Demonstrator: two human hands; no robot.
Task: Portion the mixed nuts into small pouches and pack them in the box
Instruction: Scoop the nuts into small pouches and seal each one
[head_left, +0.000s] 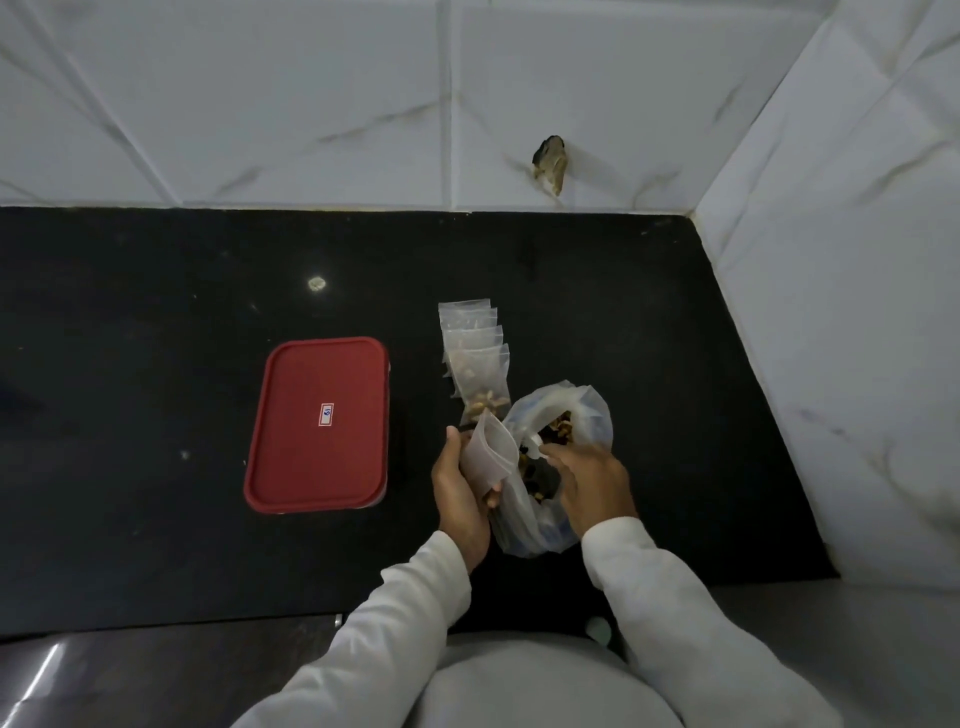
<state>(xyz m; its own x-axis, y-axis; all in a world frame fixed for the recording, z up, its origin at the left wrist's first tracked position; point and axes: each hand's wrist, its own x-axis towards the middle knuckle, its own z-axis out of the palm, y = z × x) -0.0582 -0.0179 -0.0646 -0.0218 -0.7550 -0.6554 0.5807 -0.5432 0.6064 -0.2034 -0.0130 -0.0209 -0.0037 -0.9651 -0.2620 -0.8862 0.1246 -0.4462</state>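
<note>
Black stone counter (156, 338) lay under us, and we were mid-portioning. Our left hand (460, 493) gripped an empty pouch (488, 454), thumb and fingers curled round it, beside the open bag (587, 410) of mixed nuts (558, 423). Our right hand (592, 486) reached into that bag, fingers bent down among the nuts; we could not tell whether they were closed on any. A row of filled pouches (472, 353) lay overlapped just beyond. We judged the next move needed a pinch of nuts carried into the pouch mouth. The red-lidded box (319, 423) sat closed to the left, open counter around it; the tiled wall (831, 312) stood near on the right.
</note>
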